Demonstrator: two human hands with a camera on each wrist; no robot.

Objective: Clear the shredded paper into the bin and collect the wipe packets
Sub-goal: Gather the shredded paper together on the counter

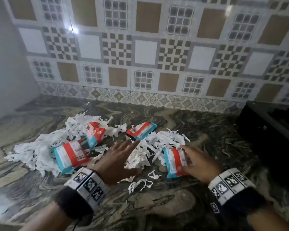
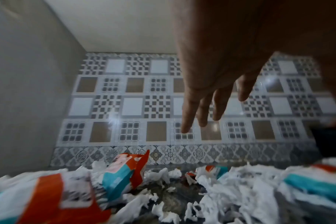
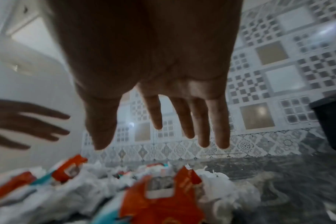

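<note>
Nothing looked cleared: white shredded paper strips and four red-and-teal plastic wipe packets littered the marbled stone worktop. Both hands (left hand, right hand) hovered spread and empty; the black bin, probably, stood at the worktop's right edge.

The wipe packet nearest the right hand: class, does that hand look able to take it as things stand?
Probably yes. The right hand hovers open just over the wipe packet, its fingers straight. Only loose shredded paper lies around it, and the left hand is off to the side.

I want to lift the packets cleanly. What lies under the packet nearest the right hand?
The packet lies partly on shredded paper, partly on the marble counter. The right hand hovers open above it. Its underside is hidden.
</note>
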